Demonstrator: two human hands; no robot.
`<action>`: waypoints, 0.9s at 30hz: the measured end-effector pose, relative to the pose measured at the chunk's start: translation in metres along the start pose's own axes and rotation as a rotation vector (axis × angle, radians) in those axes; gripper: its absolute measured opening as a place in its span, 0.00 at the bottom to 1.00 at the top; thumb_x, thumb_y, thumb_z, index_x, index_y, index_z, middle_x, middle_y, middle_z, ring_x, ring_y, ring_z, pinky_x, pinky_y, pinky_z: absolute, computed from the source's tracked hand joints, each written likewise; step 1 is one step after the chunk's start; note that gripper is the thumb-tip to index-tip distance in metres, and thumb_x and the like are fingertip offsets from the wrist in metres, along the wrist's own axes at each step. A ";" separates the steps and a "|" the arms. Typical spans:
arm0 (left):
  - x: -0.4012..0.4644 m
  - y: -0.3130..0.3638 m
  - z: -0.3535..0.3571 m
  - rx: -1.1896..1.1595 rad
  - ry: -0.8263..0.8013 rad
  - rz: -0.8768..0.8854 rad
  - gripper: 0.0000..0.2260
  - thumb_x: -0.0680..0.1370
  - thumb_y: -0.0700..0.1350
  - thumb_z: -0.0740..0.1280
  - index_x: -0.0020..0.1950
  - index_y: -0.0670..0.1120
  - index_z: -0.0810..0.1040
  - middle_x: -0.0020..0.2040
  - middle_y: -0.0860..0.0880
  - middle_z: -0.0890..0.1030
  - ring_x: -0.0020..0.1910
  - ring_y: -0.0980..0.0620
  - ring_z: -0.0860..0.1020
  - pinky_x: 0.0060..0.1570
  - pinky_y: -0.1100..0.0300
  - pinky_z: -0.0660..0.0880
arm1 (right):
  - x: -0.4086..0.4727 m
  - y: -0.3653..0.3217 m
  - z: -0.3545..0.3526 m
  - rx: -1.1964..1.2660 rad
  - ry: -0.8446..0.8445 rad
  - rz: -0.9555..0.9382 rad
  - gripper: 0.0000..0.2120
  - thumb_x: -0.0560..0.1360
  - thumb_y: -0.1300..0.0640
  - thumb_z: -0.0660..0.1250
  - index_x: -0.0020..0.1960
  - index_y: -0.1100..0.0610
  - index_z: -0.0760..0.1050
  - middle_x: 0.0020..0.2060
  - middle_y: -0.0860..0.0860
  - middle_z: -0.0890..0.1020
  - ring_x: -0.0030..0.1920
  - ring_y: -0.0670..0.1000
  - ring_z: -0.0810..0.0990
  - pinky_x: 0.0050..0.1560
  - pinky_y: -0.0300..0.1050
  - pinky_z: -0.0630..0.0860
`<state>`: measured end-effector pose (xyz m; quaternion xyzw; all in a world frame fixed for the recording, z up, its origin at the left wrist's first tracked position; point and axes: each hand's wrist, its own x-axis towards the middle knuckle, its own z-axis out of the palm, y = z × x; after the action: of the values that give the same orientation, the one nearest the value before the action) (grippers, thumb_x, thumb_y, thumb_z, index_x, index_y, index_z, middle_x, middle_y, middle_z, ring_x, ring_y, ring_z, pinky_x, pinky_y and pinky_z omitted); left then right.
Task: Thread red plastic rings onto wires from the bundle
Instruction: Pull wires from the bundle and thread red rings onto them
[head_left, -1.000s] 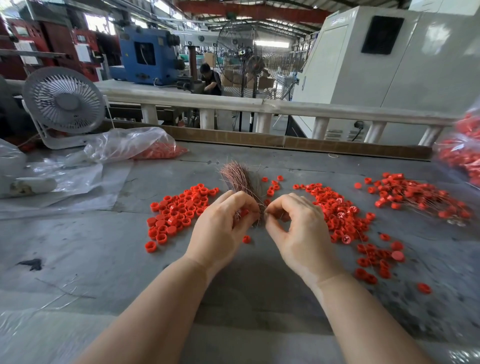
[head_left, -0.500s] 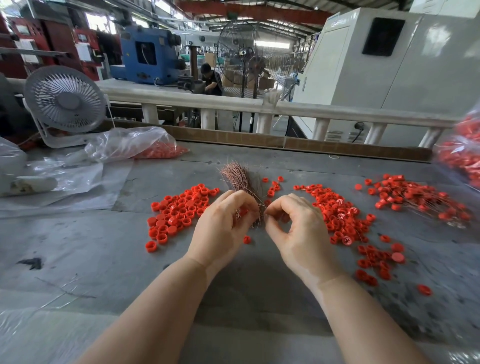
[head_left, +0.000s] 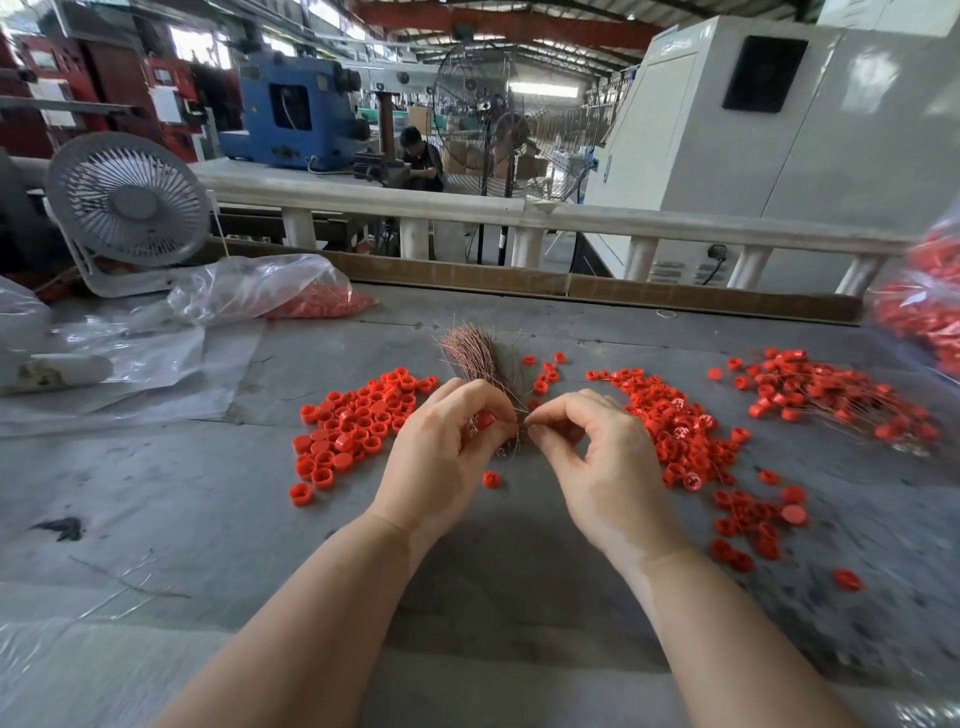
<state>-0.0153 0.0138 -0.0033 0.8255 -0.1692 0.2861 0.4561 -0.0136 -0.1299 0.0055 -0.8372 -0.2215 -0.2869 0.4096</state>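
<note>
Red plastic rings lay in loose heaps across the grey table (head_left: 156, 493). One heap (head_left: 358, 421) sat left of the hands, a bigger scatter (head_left: 685, 431) right of them, and a far-right pile (head_left: 831, 400) already had thin wires running through it. The wire bundle (head_left: 475, 358) stood between the two nearer heaps, its coppery ends fanning away from the person.

The left hand (head_left: 441, 462) curled round the lower part of the bundle and held one red ring (head_left: 485, 421) against it with the fingertips. The right hand (head_left: 602, 467) pinched thumb and forefinger together just beside the bundle, touching or nearly touching the left fingertips; the pinch seemed to hold a single wire, but it was too fine to be sure. A lone ring (head_left: 491, 479) lay on the table under the gap between the hands.

Bare grey surface stretched in front of the wrists and out to the near left. The far edge of the table ended at a brown board (head_left: 675, 293) below a white railing (head_left: 649, 223). A clear bag of rings (head_left: 270, 291) and a white desk fan (head_left: 127, 202) crowded the far left, and another bag of red parts (head_left: 924, 312) pressed in at the right edge.

Compared with half a second before, both hands kept almost the same pose and place, and the heaps had not shifted.
</note>
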 end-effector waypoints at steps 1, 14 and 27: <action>0.000 0.000 0.000 -0.010 -0.002 -0.007 0.08 0.71 0.34 0.71 0.41 0.47 0.78 0.37 0.57 0.74 0.35 0.67 0.71 0.37 0.74 0.65 | 0.000 0.000 0.000 -0.010 0.008 -0.006 0.05 0.70 0.65 0.71 0.40 0.56 0.80 0.33 0.45 0.76 0.38 0.50 0.75 0.45 0.59 0.72; 0.001 0.004 0.000 -0.077 -0.049 -0.113 0.10 0.72 0.34 0.70 0.40 0.50 0.78 0.36 0.57 0.75 0.31 0.66 0.70 0.36 0.73 0.65 | -0.003 -0.002 -0.002 -0.265 0.090 -0.133 0.02 0.67 0.60 0.69 0.38 0.55 0.79 0.32 0.46 0.78 0.37 0.52 0.76 0.43 0.46 0.65; -0.001 0.002 0.002 0.071 -0.016 0.047 0.07 0.72 0.34 0.70 0.42 0.46 0.79 0.36 0.58 0.71 0.34 0.66 0.71 0.37 0.76 0.65 | 0.000 -0.001 -0.002 -0.131 -0.001 -0.042 0.05 0.68 0.65 0.72 0.39 0.56 0.80 0.32 0.43 0.75 0.37 0.49 0.73 0.44 0.57 0.73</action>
<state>-0.0163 0.0115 -0.0034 0.8392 -0.1820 0.2961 0.4183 -0.0147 -0.1314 0.0070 -0.8574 -0.2202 -0.3090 0.3477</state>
